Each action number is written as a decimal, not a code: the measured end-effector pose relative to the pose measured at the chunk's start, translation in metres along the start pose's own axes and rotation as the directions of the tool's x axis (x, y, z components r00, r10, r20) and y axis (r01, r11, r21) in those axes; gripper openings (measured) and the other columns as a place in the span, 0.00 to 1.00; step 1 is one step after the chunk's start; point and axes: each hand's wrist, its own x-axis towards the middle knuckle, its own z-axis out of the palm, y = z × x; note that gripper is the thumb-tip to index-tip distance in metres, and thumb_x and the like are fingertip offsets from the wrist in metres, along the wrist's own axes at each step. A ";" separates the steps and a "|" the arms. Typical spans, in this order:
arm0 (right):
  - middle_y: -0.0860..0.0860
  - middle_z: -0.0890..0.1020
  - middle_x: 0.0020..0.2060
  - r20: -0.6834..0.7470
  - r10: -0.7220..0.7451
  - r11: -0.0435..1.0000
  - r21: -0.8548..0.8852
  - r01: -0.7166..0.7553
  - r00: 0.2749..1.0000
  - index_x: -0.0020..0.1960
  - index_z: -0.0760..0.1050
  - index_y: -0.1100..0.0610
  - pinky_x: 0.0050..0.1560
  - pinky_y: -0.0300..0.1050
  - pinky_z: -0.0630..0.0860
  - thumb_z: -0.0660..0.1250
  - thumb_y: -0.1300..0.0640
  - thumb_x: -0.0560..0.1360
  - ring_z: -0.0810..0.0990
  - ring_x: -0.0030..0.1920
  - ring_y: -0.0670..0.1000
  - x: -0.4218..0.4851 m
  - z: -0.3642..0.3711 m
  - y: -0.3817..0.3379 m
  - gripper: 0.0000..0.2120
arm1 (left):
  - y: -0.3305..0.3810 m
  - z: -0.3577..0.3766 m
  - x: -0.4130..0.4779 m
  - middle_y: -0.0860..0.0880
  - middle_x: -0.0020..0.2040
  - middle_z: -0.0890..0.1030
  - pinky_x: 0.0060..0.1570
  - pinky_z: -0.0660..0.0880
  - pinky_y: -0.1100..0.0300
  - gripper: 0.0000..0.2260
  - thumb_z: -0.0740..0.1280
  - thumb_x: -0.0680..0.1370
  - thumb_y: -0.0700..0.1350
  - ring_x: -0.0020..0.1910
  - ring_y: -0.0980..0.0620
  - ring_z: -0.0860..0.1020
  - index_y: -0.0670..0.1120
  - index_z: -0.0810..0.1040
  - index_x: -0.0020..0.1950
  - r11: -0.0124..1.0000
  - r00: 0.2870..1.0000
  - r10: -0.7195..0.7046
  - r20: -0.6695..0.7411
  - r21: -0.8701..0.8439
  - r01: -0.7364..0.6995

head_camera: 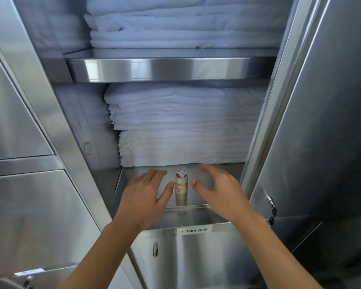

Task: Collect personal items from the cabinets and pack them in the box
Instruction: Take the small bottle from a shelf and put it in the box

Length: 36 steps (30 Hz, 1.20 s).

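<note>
The bottle stood upright at the front of the lower shelf in the open cabinet, just ahead of a stack of folded white linen. Its long axis was vertical, cap uppermost.

The bottle lay directly between the two hands, with the left hand on one side and the right hand on the other. The fingers of both hands were spread and held nothing. The left thumb was just beside the bottle, and contact could not be confirmed. The right thumb stood slightly apart, so the left hand was judged nearer. The next move called for closing inward.
</note>
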 end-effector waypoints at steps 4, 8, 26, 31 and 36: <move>0.43 0.80 0.67 0.050 0.030 0.999 -0.013 -0.030 0.998 0.71 0.74 0.45 0.63 0.44 0.72 0.63 0.30 0.73 0.76 0.68 0.48 0.004 0.010 0.006 0.31 | -0.006 0.010 0.000 0.51 0.56 0.82 0.47 0.74 0.55 0.22 0.53 0.79 0.59 0.47 0.47 0.80 0.48 0.78 0.61 0.999 0.999 -0.031 0.043 -0.009 0.031; 0.44 0.79 0.68 0.087 0.079 0.997 -0.008 -0.079 0.993 0.72 0.74 0.46 0.66 0.43 0.71 0.62 0.30 0.73 0.76 0.69 0.48 0.000 0.026 0.020 0.32 | -0.011 0.028 -0.005 0.51 0.57 0.81 0.50 0.74 0.54 0.23 0.52 0.80 0.60 0.49 0.47 0.80 0.48 0.78 0.62 1.000 0.993 -0.013 0.114 -0.004 0.014; 0.45 0.81 0.64 0.191 0.246 0.950 0.148 -0.276 0.950 0.71 0.73 0.45 0.65 0.53 0.77 0.75 0.44 0.72 0.79 0.63 0.49 0.053 0.114 0.060 0.29 | -0.047 0.076 0.019 0.51 0.58 0.81 0.51 0.75 0.54 0.20 0.55 0.81 0.58 0.51 0.47 0.80 0.49 0.77 0.63 0.996 0.974 -0.086 0.208 0.003 0.087; 0.43 0.85 0.53 0.144 0.258 0.935 0.212 -0.284 0.955 0.62 0.78 0.46 0.57 0.51 0.81 0.78 0.45 0.71 0.83 0.52 0.45 0.061 0.133 0.062 0.21 | -0.058 0.079 0.019 0.52 0.58 0.81 0.52 0.73 0.56 0.22 0.52 0.81 0.60 0.51 0.50 0.80 0.50 0.77 0.63 0.996 0.970 -0.087 0.227 0.003 0.088; 0.42 0.86 0.47 0.109 0.265 0.929 0.238 -0.284 0.958 0.56 0.81 0.46 0.52 0.48 0.82 0.79 0.49 0.71 0.84 0.47 0.43 0.064 0.138 0.066 0.15 | -0.062 0.078 0.020 0.52 0.57 0.81 0.51 0.73 0.57 0.22 0.52 0.81 0.60 0.50 0.51 0.80 0.49 0.77 0.62 0.997 0.972 -0.071 0.224 -0.019 0.077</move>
